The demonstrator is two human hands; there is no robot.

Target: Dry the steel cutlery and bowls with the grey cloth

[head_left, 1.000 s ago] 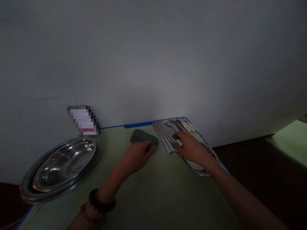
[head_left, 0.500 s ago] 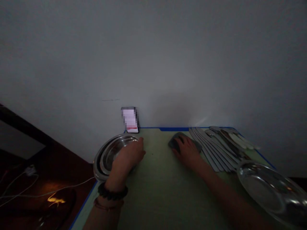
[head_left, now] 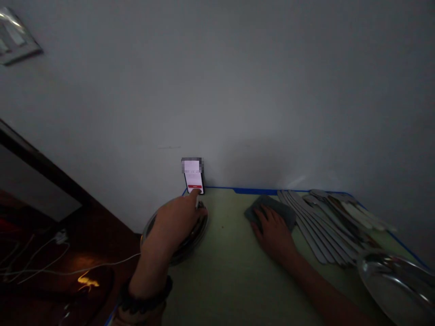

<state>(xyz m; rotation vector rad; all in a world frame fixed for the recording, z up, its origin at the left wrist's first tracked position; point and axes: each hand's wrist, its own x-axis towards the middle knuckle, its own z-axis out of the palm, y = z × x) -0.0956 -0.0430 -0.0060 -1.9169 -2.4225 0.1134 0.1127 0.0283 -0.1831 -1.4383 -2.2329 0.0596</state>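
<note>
Left hand point(head_left: 173, 222), fingers extended and holding nothing, touches a fingertip to the lower edge of the phone point(head_left: 193, 177) propped against the wall, above stacked steel plates point(head_left: 203, 224). Right hand point(head_left: 273, 231) lies flat, unclenched, on a grey cloth point(head_left: 284, 210) on the counter point(head_left: 231, 271), beside a row of cutlery point(head_left: 322, 224).

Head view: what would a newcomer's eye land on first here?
The lit phone leaning on the wall stands out in the dim scene, with the left hand putting a finger at its lower edge, above steel plates. Further right, the right hand lies on a grey cloth beside a row of cutlery.
</note>
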